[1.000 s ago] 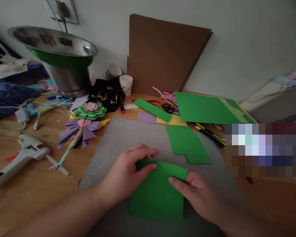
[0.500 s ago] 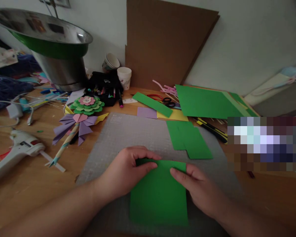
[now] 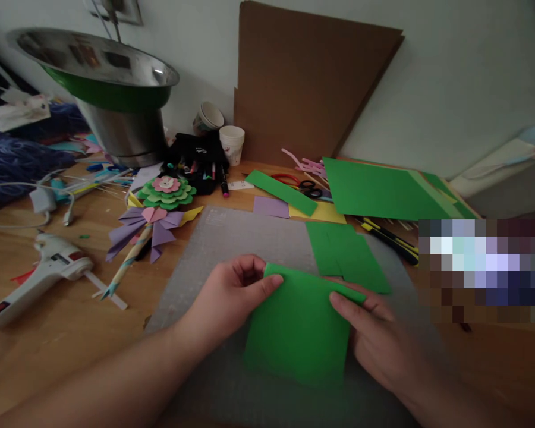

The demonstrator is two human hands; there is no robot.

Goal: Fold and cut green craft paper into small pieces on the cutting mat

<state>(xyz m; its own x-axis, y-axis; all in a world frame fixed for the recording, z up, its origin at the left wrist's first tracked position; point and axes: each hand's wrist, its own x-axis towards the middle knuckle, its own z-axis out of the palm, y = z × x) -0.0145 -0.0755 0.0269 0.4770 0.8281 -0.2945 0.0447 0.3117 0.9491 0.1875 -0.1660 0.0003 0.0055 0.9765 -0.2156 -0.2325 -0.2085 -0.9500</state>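
A sheet of green paper (image 3: pixel 301 333) is held over the grey cutting mat (image 3: pixel 223 238), with its far edge raised and tilted. My left hand (image 3: pixel 232 291) pinches the far left corner, thumb on top. At the far right corner my right hand (image 3: pixel 378 327) grips the same sheet, its thumb on top and its fingers behind. A narrow folded strip seems to run along the far edge between the hands. Just beyond lie cut green paper pieces (image 3: pixel 348 252) on the mat.
To the left are a glue gun (image 3: pixel 62 261) and a paper flower wand (image 3: pixel 158 202). Behind the mat lie scissors (image 3: pixel 310 189), a green strip (image 3: pixel 282 192) and larger green sheets (image 3: pixel 378 190). A yellow-black utility knife (image 3: pixel 392 241) rests on the right. Brown cardboard (image 3: pixel 307 83) leans on the wall.
Both hands have lifted the sheet's far edge and tilted it. My right hand has shifted right and turned, and the far edge now slopes down to the right. The view has shifted slightly.
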